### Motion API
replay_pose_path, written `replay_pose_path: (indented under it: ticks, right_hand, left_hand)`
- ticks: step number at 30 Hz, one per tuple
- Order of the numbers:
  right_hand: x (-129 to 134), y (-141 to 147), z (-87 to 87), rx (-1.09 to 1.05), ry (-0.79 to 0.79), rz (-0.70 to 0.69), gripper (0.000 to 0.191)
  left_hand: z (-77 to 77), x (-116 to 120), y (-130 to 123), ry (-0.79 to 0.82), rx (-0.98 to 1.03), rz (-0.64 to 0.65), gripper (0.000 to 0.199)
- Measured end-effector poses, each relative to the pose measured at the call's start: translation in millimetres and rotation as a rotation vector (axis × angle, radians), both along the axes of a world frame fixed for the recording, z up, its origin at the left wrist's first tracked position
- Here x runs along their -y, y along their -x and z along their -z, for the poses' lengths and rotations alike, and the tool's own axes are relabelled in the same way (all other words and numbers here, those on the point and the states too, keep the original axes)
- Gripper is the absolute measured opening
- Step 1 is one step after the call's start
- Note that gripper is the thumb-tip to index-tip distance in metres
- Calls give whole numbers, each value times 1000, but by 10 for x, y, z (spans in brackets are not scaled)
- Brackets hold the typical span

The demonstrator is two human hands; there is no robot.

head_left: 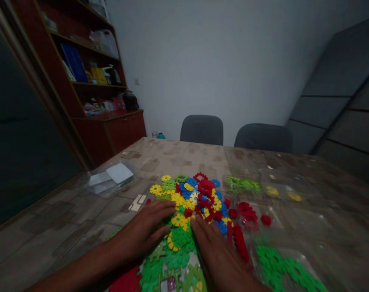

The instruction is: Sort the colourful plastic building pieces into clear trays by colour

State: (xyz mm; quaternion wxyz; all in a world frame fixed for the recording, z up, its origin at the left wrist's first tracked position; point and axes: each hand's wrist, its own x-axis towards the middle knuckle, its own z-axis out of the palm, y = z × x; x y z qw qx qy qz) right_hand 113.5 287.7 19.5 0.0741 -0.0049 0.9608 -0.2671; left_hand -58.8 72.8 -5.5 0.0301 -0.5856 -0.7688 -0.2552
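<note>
A heap of plastic gear pieces (181, 200) in yellow, blue, red and green covers the table in front of me. My left hand (151, 227) rests at the heap's left side, fingers stretched toward the yellow gears and thumb apart. On the other side my right hand (211, 247) lies flat with its fingers extended, the tips against the pieces near the middle. Between the hands are green gears (181, 239) and lattice-shaped green pieces. A long red toothed piece (241, 243) lies right of my right hand. Neither hand visibly grips a piece.
Clear plastic trays on the right hold light green pieces (243, 183), red pieces (247, 213) and green gears (288, 267). A clear tray with white cards (120, 173) is at left. Two grey chairs (202, 129) stand beyond the table (166, 156); a shelf cabinet (125, 132) is at back left.
</note>
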Motion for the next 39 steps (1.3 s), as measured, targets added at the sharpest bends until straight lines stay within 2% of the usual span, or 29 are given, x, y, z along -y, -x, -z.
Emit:
replay_pose_path:
  ticks: [3,10,13,16,19,22,26,29,34,39]
  right_hand:
    - [47,15,13,0,-98,-14,73]
    - [102,35,101,-133,-224,53,55]
    - [131,44,35,-67,-246,82,43]
    - [144,50,-48,-53,-267,70,41]
    - [134,53,-127,-60,-321,45,44]
    - [123,54,-225,15,-360,59,42]
    - [131,56,-342,3,-315,91,35]
    - [133,67,-359,-38,-224,92,33]
    - [85,99,-250,-7,-140,100,25]
    - [56,106,-158,-180,-37,127,20]
  left_hand:
    - [48,5,-10,49,2,18,43]
    - [-118,-113,-118,54,41,55,21]
    - [-76,-113,-111,32,20,67,28]
    - [-4,-101,-91,48,-9,70,32]
    - [0,-116,-90,81,26,59,25]
    - [-61,-142,-104,49,49,89,17]
    - [-136,-151,-115,-36,42,75,17]
    - [-147,-147,-111,-91,16,69,19]
    - [-174,-141,-121,-77,18,36,16]
    - [-242,-149,-154,-41,76,17,18]
